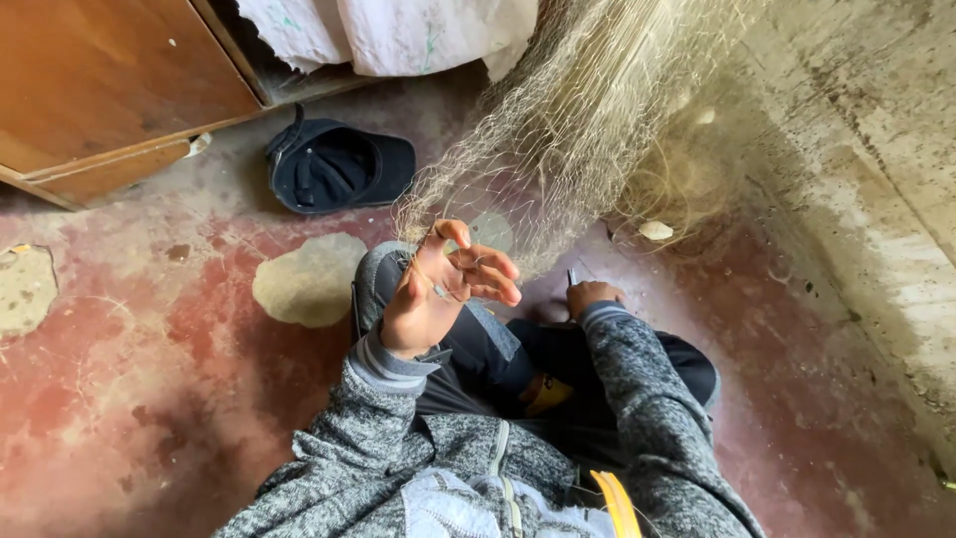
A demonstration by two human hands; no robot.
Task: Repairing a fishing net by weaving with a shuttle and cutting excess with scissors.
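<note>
A pale, fine-meshed net [588,110] hangs down from the upper right to just above my knees. My left hand [443,289] is raised palm-up at the net's lower edge, with strands of the net looped over its curled fingers. My right hand [590,296] rests lower on my dark trouser leg, fist closed around a small thin tool whose tip pokes up above the knuckles. Both arms wear grey knitted sleeves.
A dark cap [334,164] lies upside down on the worn red floor [149,379]. A wooden cabinet [100,90] stands at the upper left, white cloth [388,30] hangs at the top, and a rough concrete wall [876,179] runs along the right.
</note>
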